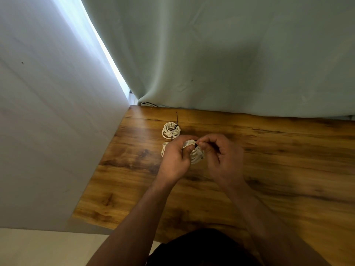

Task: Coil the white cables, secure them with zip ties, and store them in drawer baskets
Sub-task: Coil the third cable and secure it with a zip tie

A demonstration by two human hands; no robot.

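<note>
Wood table (269, 150): L hand (173, 158) grips white cable coil (196, 156); R hand (221, 156) pinches black zip tie (196, 145).

We're looking at a home room here: a pale green curtain (211, 54) is hanging just behind the wood-grain counter (278, 154), daylight (107, 52) is slipping past the curtain's left edge, and a plain white wall (48, 112) is running along the counter's left.

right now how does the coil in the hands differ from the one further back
The held coil is gripped by the left hand, the right hand pinching its black tie; the far coil lies untouched on the table. The far coil's tie tail sticks out long; the held coil's is hidden. Both are white cable loops.
</note>
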